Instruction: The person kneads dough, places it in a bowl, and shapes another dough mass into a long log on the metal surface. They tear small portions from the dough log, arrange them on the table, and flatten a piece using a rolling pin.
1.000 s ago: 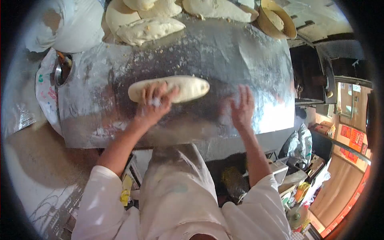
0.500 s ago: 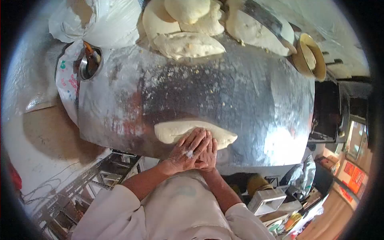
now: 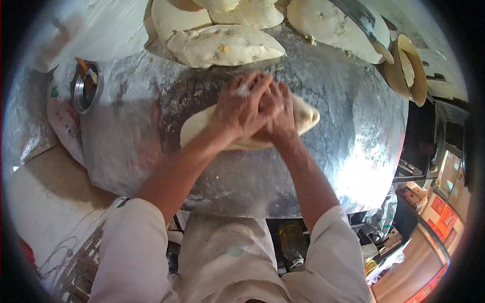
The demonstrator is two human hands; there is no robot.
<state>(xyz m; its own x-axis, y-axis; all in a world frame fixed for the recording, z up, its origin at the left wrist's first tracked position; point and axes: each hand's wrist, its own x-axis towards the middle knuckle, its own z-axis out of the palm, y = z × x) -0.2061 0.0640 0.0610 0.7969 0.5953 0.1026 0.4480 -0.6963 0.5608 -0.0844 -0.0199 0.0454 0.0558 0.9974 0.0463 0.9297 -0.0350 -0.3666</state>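
Note:
A long piece of pale dough (image 3: pixel 198 124) lies across the metal work surface, its right end (image 3: pixel 306 115) tapering to a blunt tip. Both of my hands press down on its middle, side by side and partly overlapping. The fingers of my left hand (image 3: pixel 240 109) bend over the far side of the dough, with white flour on the knuckles. Against it, my right hand (image 3: pixel 279 108) also curls over the dough, slightly blurred. The middle of the dough is hidden beneath the hands.
Larger dough pieces (image 3: pixel 227 46) lie along the far edge of the floured metal surface (image 3: pixel 348 126). A long dark blade-like tool (image 3: pixel 359 20) rests on the dough at far right, beside a tan bowl (image 3: pixel 418 81). A metal container (image 3: pixel 81 97) with a brown-handled tool stands at left.
Both hands have pushed away from my body, and the dough has moved with them toward the far side. My arms are now stretched out, and the camera view has shifted.

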